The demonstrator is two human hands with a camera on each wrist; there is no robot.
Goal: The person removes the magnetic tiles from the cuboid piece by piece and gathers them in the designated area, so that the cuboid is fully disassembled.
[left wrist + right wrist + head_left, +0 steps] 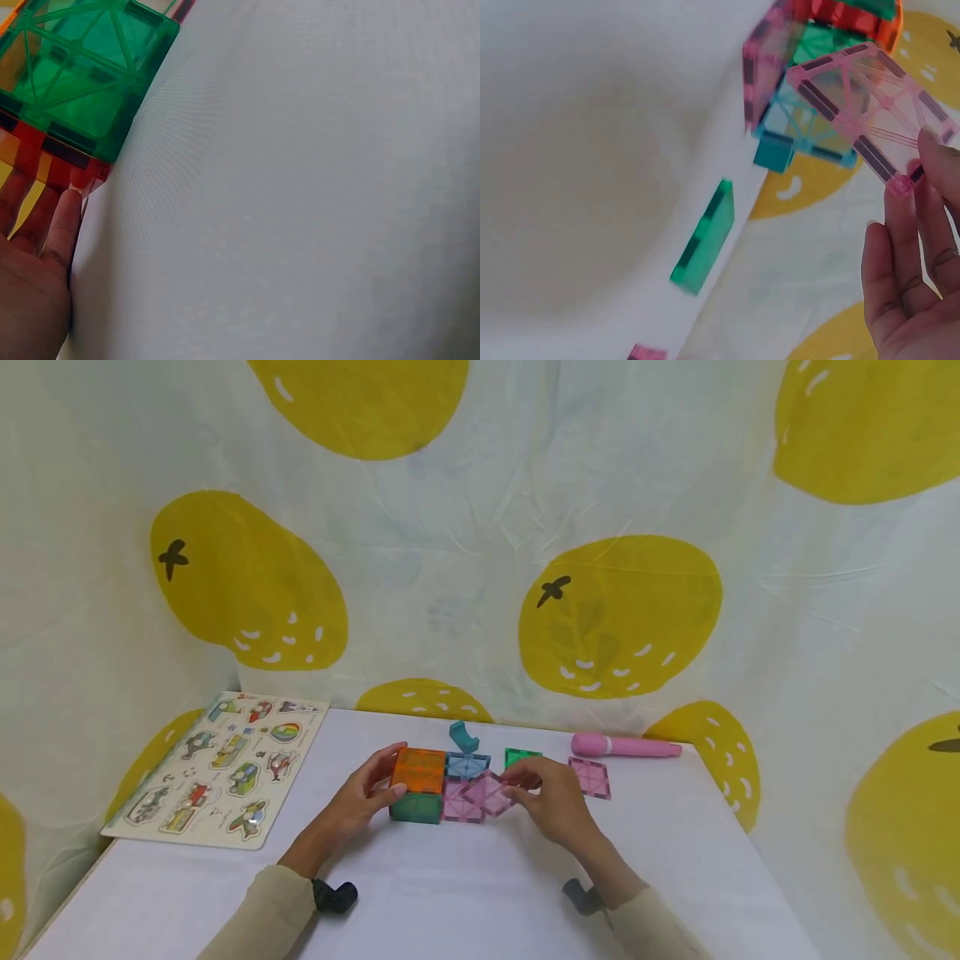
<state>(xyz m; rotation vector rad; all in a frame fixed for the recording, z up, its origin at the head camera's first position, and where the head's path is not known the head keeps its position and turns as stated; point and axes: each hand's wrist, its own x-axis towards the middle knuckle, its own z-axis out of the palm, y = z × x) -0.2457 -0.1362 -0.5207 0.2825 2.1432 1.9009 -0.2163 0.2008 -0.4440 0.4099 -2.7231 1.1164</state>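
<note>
In the head view my left hand (360,793) holds the left side of a translucent magnetic-tile box, its thumb at the front edge. The box has an orange tile (418,770) on top and a green tile (417,807) in front. Fingers (64,225) rest against a red tile (56,161) on its side. A pink tile (459,806) and a blue tile (468,766) adjoin the box on the right. My right hand (551,797) pinches a loose pink square magnetic tile (885,101) by one corner, tilted above the tabletop beside the pink and blue tiles.
Behind the blue tile lies a teal curved block (463,737). Further right are a separate green tile (522,758), another pink tile (590,777) and a pink wand-shaped object (626,746). A picture puzzle board (221,768) lies at the left. A lemon-print curtain (435,610) hangs behind the table.
</note>
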